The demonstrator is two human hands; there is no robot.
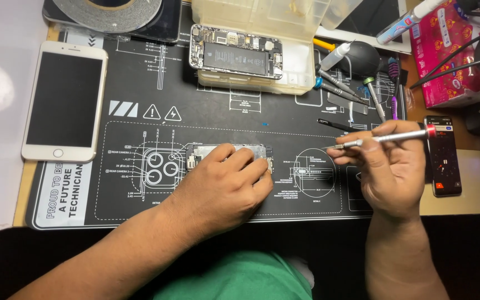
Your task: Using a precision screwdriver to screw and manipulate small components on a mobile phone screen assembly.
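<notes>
The left hand (226, 186) hides most of the opened phone (206, 153).

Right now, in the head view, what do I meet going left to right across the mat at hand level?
White phone face up → left hand on the opened phone part → screwdriver held in the right hand → dark phone with lit screen.
</notes>
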